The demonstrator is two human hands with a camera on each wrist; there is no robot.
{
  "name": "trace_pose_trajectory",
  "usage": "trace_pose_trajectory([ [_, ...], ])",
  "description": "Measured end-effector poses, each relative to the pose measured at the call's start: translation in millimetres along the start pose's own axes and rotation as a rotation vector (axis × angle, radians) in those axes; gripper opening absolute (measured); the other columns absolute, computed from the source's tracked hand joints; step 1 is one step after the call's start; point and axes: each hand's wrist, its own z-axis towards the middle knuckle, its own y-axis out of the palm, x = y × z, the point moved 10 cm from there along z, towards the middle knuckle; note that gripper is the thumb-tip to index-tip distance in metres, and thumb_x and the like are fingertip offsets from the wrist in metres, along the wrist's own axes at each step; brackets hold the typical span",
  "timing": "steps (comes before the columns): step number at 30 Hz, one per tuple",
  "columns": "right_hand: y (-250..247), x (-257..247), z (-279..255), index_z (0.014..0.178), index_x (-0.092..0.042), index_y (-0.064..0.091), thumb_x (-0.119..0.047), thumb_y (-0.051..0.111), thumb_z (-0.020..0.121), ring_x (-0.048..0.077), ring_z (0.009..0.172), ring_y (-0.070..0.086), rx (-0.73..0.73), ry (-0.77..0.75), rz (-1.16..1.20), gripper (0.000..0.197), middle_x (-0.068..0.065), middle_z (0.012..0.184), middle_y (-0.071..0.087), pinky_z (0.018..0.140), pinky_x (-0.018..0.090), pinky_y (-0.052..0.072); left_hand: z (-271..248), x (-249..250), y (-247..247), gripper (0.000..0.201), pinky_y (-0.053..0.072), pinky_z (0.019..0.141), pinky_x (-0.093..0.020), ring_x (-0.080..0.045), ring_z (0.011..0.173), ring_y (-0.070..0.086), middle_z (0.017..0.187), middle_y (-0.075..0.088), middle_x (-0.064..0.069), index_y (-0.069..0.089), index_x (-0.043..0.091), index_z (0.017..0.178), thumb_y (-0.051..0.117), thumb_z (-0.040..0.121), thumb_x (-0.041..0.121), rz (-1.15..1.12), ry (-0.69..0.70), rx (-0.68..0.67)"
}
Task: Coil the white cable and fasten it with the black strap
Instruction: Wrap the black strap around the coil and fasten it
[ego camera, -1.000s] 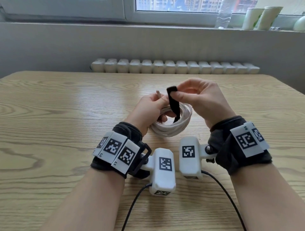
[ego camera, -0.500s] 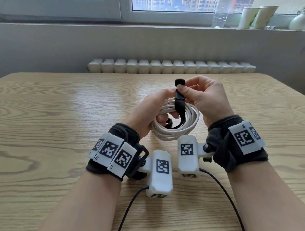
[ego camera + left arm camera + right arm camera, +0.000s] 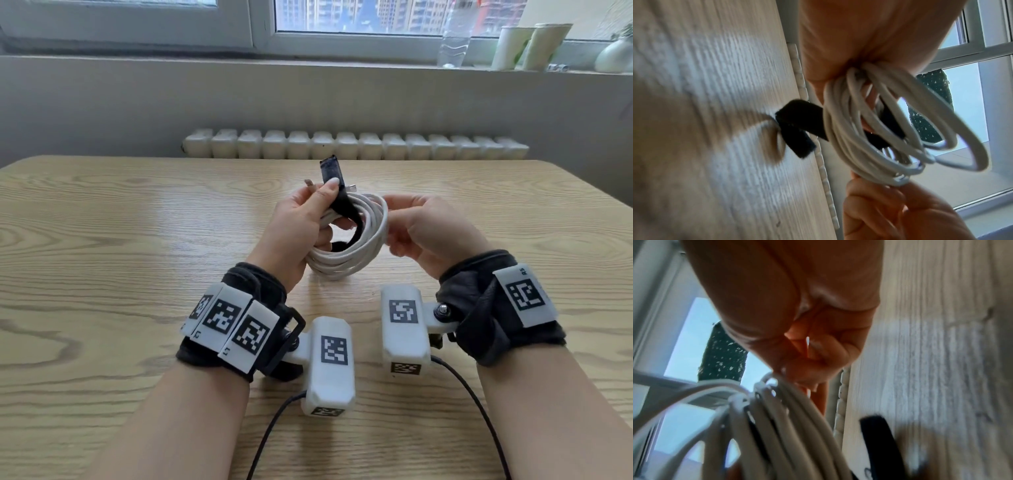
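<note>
The white cable (image 3: 356,257) is wound into a coil of several loops and held upright just above the wooden table (image 3: 137,240). My left hand (image 3: 318,209) grips the coil's left side, its thumb pressing the black strap (image 3: 329,169) against the loops. The strap's top end sticks up past the thumb; its other end (image 3: 339,245) hangs inside the coil. My right hand (image 3: 394,221) pinches the coil's right edge. The left wrist view shows the coil (image 3: 875,129) and the strap's loose end (image 3: 797,129). The right wrist view shows the loops (image 3: 781,426) under curled fingers (image 3: 818,363).
Two black wrist-camera leads (image 3: 274,431) trail off the near table edge. Beyond the far edge stands a white radiator (image 3: 356,147) below a windowsill with a bottle (image 3: 454,37) and cups (image 3: 534,44).
My right hand has let go of the strap's top end and moved to the coil's right edge. My left thumb now pins the strap, and the coil has risen and turned.
</note>
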Motion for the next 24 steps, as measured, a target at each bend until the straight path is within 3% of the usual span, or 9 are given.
trace_pose_trajectory([
  [2, 10, 3, -2, 0.096, -0.005, 0.069, 0.011, 0.053, 0.081, 0.005, 0.039, 0.039, -0.127, 0.029, 0.054, 0.027, -0.002, 0.055, 0.058, 0.036, 0.014, 0.03, 0, 1, -2, 0.018, 0.027, 0.035, -0.015, -0.007, 0.038, 0.029, 0.058, 0.059, -0.004, 0.056, 0.01, 0.091, 0.048, 0.097, 0.026, -0.023, 0.011, 0.0],
  [5, 23, 3, -10, 0.077, -0.017, 0.075, 0.005, 0.061, 0.074, 0.003, 0.038, 0.039, -0.298, 0.037, 0.115, 0.026, -0.006, 0.056, 0.064, 0.037, 0.012, 0.028, -2, 5, 1, 0.019, 0.029, 0.035, -0.015, -0.006, 0.038, 0.031, 0.059, 0.056, -0.002, 0.056, 0.009, 0.093, 0.047, 0.097, 0.026, -0.074, 0.021, -0.026],
  [7, 30, 6, -12, 0.066, -0.019, 0.075, -0.007, 0.064, 0.071, 0.003, 0.037, 0.044, -0.354, 0.063, 0.143, 0.017, -0.004, 0.056, 0.065, 0.035, 0.012, 0.032, -5, 8, 6, 0.019, 0.032, 0.033, -0.014, -0.005, 0.035, 0.034, 0.052, 0.055, 0.003, 0.055, 0.007, 0.094, 0.044, 0.099, 0.023, -0.119, 0.008, -0.057],
  [9, 32, 14, -10, 0.075, -0.013, 0.072, -0.017, 0.057, 0.077, 0.006, 0.038, 0.048, -0.355, 0.113, 0.157, 0.016, -0.001, 0.056, 0.064, 0.034, 0.013, 0.036, -7, 9, 13, 0.021, 0.033, 0.032, -0.014, -0.004, 0.033, 0.034, 0.046, 0.052, 0.005, 0.054, 0.006, 0.092, 0.042, 0.099, 0.021, -0.108, -0.002, -0.099],
  [12, 34, 24, -9, 0.101, -0.003, 0.062, -0.036, 0.055, 0.078, 0.009, 0.044, 0.052, -0.378, 0.185, 0.133, 0.041, 0.003, 0.063, 0.064, 0.036, 0.015, 0.039, -8, 10, 15, 0.025, 0.031, 0.033, -0.015, -0.006, 0.033, 0.031, 0.042, 0.044, 0.006, 0.052, 0.007, 0.082, 0.041, 0.099, 0.021, -0.059, 0.009, -0.124],
  [14, 34, 27, -10, 0.095, -0.004, 0.063, -0.041, 0.057, 0.074, 0.009, 0.046, 0.05, -0.383, 0.201, 0.118, 0.043, 0.004, 0.067, 0.063, 0.038, 0.015, 0.041, -8, 11, 14, 0.025, 0.03, 0.033, -0.015, -0.005, 0.034, 0.031, 0.041, 0.043, 0.006, 0.05, 0.007, 0.081, 0.04, 0.099, 0.022, -0.043, 0.013, -0.132],
  [17, 31, 26, -9, 0.081, -0.008, 0.062, -0.031, 0.066, 0.076, 0.008, 0.047, 0.047, -0.374, 0.193, 0.149, 0.024, 0.005, 0.068, 0.057, 0.039, 0.016, 0.041, -9, 11, 16, 0.025, 0.028, 0.034, -0.015, -0.004, 0.035, 0.033, 0.04, 0.049, 0.003, 0.049, 0.007, 0.083, 0.038, 0.1, 0.022, -0.027, 0.01, -0.145],
  [20, 32, 24, -9, 0.084, -0.007, 0.061, -0.021, 0.057, 0.073, 0.007, 0.047, 0.046, -0.388, 0.187, 0.21, 0.018, 0.003, 0.068, 0.055, 0.038, 0.015, 0.038, -6, 9, 11, 0.024, 0.029, 0.034, -0.015, -0.005, 0.037, 0.034, 0.044, 0.05, 0.005, 0.051, 0.007, 0.084, 0.04, 0.1, 0.022, -0.066, 0.006, -0.113],
  [24, 32, 21, -7, 0.093, -0.006, 0.064, -0.01, 0.061, 0.071, 0.005, 0.049, 0.045, -0.399, 0.145, 0.243, 0.023, 0.002, 0.076, 0.059, 0.04, 0.014, 0.035, -3, 3, 1, 0.023, 0.029, 0.036, -0.016, -0.004, 0.038, 0.035, 0.047, 0.053, 0.007, 0.05, 0.006, 0.105, 0.042, 0.099, 0.027, -0.127, -0.037, -0.049],
])
